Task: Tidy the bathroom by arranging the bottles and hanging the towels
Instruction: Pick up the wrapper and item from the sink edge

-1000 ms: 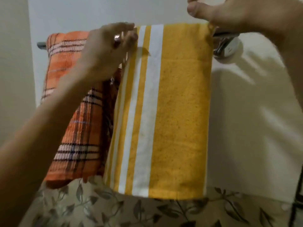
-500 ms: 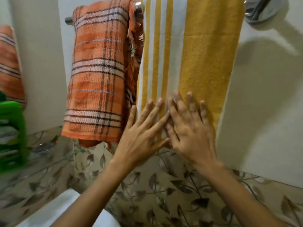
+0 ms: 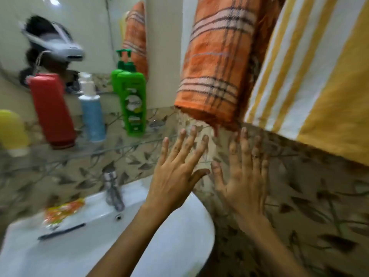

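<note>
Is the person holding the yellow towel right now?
No. Both the left hand and right hand are open with spread fingers below the yellow towel, gripping nothing.

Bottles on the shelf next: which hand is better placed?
Left, probably. The left hand is open and lies nearer the green bottle on the glass shelf; the right hand, also open, sits under the yellow towel, farther away.

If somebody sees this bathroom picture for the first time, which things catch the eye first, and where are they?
First come the two towels hanging at the upper right: the yellow towel with white stripes and, to its left, the orange checked towel. Below them, the left hand and right hand are spread open in front of the leaf-patterned tiles, holding nothing. On the glass shelf at left, the green pump bottle stands out beside a red bottle.
</note>
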The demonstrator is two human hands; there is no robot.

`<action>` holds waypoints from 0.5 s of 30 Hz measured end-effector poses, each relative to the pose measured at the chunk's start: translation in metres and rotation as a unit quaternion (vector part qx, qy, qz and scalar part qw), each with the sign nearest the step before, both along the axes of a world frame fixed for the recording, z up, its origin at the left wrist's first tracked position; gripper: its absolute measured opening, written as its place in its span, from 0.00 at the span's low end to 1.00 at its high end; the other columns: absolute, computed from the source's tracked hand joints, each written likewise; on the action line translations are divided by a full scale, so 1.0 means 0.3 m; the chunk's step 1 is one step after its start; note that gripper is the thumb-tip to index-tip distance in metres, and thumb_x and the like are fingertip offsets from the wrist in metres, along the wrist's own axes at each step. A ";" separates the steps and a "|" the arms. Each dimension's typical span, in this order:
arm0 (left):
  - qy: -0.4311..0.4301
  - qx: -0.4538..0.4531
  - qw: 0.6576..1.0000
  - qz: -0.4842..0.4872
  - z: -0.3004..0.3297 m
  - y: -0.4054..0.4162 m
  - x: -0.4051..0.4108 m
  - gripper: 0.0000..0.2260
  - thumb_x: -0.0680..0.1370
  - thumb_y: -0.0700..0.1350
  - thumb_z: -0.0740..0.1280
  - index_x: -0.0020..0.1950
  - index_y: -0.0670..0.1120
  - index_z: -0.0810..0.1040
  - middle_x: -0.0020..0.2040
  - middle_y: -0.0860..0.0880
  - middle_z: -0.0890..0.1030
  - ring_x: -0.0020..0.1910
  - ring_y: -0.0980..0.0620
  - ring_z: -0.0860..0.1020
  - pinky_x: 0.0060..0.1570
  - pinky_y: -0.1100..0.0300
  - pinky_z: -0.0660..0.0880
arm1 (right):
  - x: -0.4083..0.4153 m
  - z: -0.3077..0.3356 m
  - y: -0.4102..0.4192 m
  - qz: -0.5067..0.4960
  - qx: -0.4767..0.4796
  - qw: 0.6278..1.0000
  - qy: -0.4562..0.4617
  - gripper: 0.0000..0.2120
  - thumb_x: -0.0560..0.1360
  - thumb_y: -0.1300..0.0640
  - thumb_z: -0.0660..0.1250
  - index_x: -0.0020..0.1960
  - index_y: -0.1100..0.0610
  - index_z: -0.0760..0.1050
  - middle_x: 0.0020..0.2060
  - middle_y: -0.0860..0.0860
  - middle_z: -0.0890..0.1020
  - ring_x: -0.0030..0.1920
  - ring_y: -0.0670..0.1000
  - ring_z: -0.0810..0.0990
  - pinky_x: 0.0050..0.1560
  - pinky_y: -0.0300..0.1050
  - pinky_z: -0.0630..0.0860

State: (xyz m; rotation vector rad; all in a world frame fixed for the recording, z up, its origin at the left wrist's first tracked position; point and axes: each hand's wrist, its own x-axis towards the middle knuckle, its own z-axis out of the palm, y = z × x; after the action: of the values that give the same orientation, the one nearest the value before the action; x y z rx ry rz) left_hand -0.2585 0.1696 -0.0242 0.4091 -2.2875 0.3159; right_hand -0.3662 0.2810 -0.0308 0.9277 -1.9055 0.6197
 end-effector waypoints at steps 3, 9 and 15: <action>-0.014 0.055 0.995 0.079 -0.078 -0.070 0.152 0.29 0.77 0.60 0.52 0.76 0.50 0.53 0.76 0.47 0.51 0.75 0.41 0.50 0.72 0.48 0.42 | 0.060 -0.067 -0.101 0.073 0.035 0.996 -0.041 0.32 0.77 0.43 0.54 0.76 0.58 0.56 0.75 0.54 0.53 0.76 0.55 0.49 0.75 0.52 0.40; -0.031 0.150 0.958 0.243 -0.188 -0.181 0.462 0.32 0.75 0.65 0.45 0.76 0.53 0.46 0.77 0.49 0.45 0.76 0.46 0.45 0.73 0.49 0.41 | 0.209 -0.154 -0.292 0.182 0.098 0.974 -0.091 0.31 0.77 0.44 0.53 0.75 0.60 0.59 0.75 0.56 0.59 0.76 0.55 0.50 0.74 0.51 0.41; -0.022 0.215 0.923 0.320 -0.258 -0.239 0.662 0.34 0.73 0.69 0.37 0.75 0.52 0.44 0.77 0.49 0.45 0.77 0.47 0.46 0.73 0.46 0.46 | 0.373 -0.219 -0.446 0.296 0.139 0.938 -0.116 0.30 0.77 0.45 0.53 0.75 0.59 0.59 0.75 0.57 0.61 0.75 0.57 0.53 0.74 0.52 0.48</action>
State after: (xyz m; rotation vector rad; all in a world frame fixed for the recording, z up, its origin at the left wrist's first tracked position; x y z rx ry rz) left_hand -0.0599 0.0978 -0.1017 1.3963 -2.1993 0.1314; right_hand -0.2544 0.1471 -0.0964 1.7079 -1.9473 0.8493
